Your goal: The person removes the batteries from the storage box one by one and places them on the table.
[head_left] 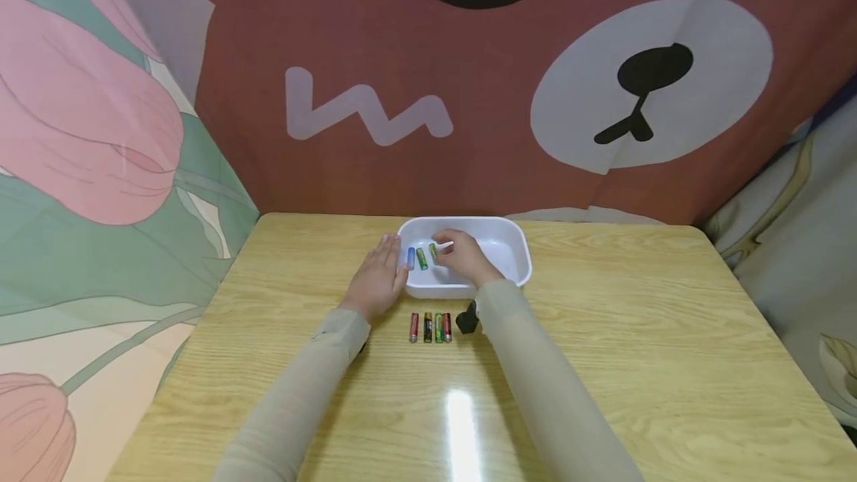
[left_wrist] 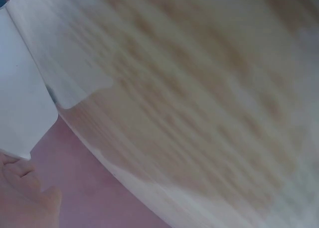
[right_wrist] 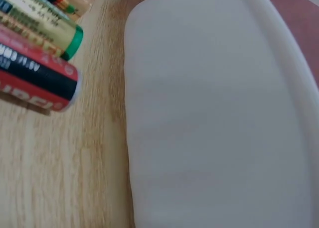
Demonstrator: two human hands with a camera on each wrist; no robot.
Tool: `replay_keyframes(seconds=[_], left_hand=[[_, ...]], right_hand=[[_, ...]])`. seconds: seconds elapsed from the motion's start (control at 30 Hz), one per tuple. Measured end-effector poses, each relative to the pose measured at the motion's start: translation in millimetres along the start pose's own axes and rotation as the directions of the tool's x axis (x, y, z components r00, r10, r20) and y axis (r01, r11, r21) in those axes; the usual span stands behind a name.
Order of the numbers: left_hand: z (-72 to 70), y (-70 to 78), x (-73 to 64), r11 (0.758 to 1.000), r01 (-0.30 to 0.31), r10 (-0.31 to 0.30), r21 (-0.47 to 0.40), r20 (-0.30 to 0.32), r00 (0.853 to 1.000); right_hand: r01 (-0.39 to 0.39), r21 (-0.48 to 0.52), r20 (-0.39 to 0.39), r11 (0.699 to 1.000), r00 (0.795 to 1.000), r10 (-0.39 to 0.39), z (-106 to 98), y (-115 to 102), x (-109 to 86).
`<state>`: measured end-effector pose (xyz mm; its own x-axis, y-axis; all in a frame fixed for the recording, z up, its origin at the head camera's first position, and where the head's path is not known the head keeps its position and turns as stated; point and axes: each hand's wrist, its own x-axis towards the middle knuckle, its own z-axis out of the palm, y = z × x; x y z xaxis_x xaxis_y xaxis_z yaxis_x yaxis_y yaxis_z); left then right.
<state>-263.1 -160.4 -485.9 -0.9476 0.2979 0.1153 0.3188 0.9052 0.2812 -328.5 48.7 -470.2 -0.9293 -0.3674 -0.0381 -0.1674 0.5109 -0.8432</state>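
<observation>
A white tray [head_left: 515, 290] sits near the table's far edge. Flat against its left side, with fingers straight, lies my left hand [head_left: 376, 277]; part of that hand [left_wrist: 27, 195] shows beside the tray in the left wrist view. My right hand [head_left: 466, 255] reaches over the front rim and pinches a green battery [head_left: 433, 251] inside the tray. Left of it, a blue battery [head_left: 411, 258] and another green battery [head_left: 422, 258] lie side by side on the tray floor. The right wrist view shows the tray's outer wall [right_wrist: 209, 108], but no fingers.
Several batteries lie in a row before the tray: a red one [head_left: 413, 327], a black one [head_left: 428, 327], a green one [head_left: 439, 327] and a second red one [head_left: 447, 327]. A small black object [head_left: 467, 318] is by my right wrist. Patterned cloth [head_left: 375, 177] hangs behind the table.
</observation>
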Motion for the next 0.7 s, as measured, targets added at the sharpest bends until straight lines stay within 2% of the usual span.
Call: replay_keyframes(seconds=[0.2, 0.37, 0.7], left_hand=[[-0.3, 2.2, 0.4, 1.000, 0.004, -0.005, 0.014, 0.005, 1.000], [-0.2, 3.3, 0.2, 1.000, 0.005, -0.005, 0.011, 0.010, 1.000], [2.4, -0.1, 1.5, 1.000, -0.002, 0.002, 0.017, 0.003, 1.000]], right_hand=[[-0.023, -0.059, 0.021, 0.998, 0.999, 0.024, 1, 0, 2.5], [-0.070, -0.089, 0.045, 0.994, 0.996, 0.075, 5, 2, 4.3], [-0.028, -0.149, 0.110, 0.988, 0.993, 0.045, 10, 9, 9.2]])
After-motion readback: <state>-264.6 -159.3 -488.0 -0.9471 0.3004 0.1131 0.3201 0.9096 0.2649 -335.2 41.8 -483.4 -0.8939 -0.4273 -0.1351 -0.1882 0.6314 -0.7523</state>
